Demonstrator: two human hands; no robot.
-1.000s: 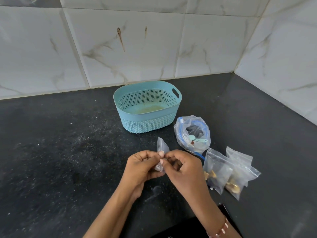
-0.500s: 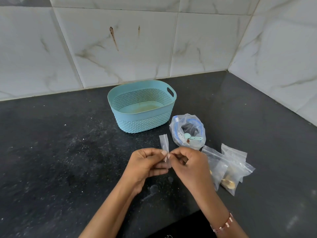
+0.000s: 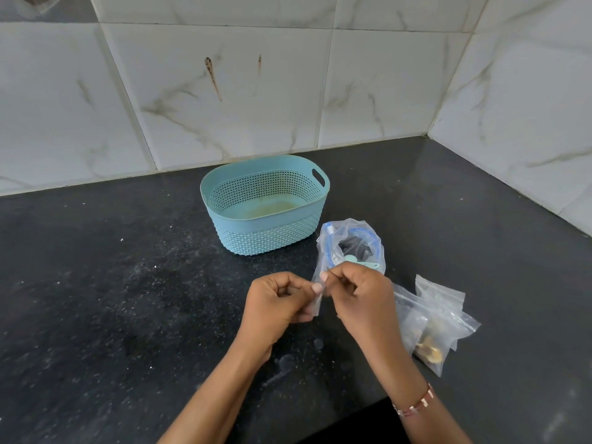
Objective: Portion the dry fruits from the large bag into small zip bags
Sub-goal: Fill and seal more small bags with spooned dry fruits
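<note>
Both hands are up over the black counter, knuckles facing the cam, forearms coming in from the bottom edge and angling toward each other. Left hand has fingers curled in w/ thumb and index pinching a small clear zip bag at its left side. Right hand is curled the same way, thumb + fingertip pinching the other side of the same bag, so the two pinches nearly touch. Bag is held between them, off the counter, hanging roughly upright; can't tell if anything's inside. Right wrist has a bracelet.

The large bag w/ blue zip rim sits on the counter right behind the right hand, mouth open, dark stuff and a light-green scoop inside. Teal basket just beyond it, toward the tiled wall. A few small zip bags lie overlapping to the right of the right hand, one w/ tan pieces in the bottom.
</note>
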